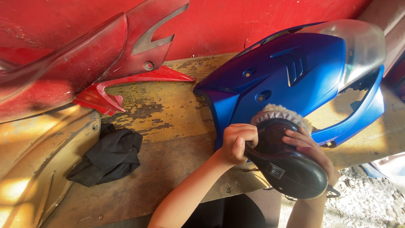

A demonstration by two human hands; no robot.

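Both hands on the tool. L hand [237, 143] is curled into a fist around the side grip of the black polisher [287, 164]; R hand [310, 150] lies over the motor housing, fingers spread and pressing down. I read this two-point hold as steadying the machine and keeping its pad flat vs. the work surface.

Polisher pos.: lower edge of the blue fairing panel [274, 76], near centre-right of view. White wool bonnet [280, 113] faces into the panel and touches the paint; housing w/ rocker switch points back toward me.

Blue fairing leans against the red wall [236, 25], lower edge resting on the worn wooden bench [168, 126], so the painted face tilts up toward the operator. Clear headlamp lens [358, 46] sits at its upper right.

Other items, apart from the hands:
- Red fairing piece [84, 63], propped on the wall at left.
- Black cloth [109, 156], crumpled on the bench, well left of the polisher.
- Gold-coloured panel [38, 169], lower-left corner.

Whether the motor is running, I cannot tell.
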